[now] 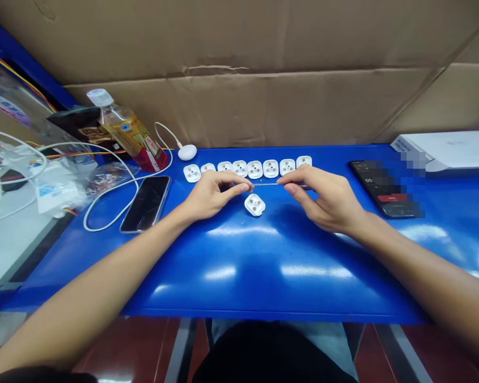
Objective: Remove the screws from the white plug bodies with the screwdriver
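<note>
My right hand (327,197) is closed around a thin screwdriver (268,184), whose metal shaft points left. At the shaft's tip, the thumb and fingers of my left hand (213,196) are pinched together; whatever lies between them is too small to make out. Just below the shaft, a single white rounded-square plastic housing (255,205) with metal screws or posts inside lies on the blue tabletop (247,266). Behind both hands runs a row of several similar white housings (270,168), some partly covered by my fingers.
On the left are a phone (146,205), a white cable (91,213), a leaning drink bottle (133,135) and a round white device (187,152). A second phone (379,189) and a white box (451,151) lie right. Cardboard (271,111) stands behind.
</note>
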Available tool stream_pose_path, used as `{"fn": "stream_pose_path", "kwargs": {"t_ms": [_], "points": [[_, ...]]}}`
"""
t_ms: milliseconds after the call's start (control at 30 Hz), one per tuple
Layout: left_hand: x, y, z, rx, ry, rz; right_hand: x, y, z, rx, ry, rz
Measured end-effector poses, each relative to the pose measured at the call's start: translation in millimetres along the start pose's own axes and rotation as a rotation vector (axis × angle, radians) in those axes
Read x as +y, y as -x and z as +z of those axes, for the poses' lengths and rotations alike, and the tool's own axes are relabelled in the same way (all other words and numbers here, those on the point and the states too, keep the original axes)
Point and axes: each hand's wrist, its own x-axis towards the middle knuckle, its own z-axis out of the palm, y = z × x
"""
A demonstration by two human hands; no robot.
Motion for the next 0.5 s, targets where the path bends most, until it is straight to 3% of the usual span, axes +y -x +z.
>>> {"fn": "stream_pose_path", "kwargs": {"t_ms": [133,233,500], "points": [[5.1,1.0,2.4,0.079,-0.273,0.256,-4.1,0.3,2.5,0.074,-0.234,0.188],[5.7,1.4,5.3,0.161,-0.387,0.369,-8.4,0.5,4.5,0.154,-0.386,0.232],[5.3,1.5,9.1,0.195,-0.227,0.335,-7.5,2.0,5.3,0.211,-0.248,0.132]]}}
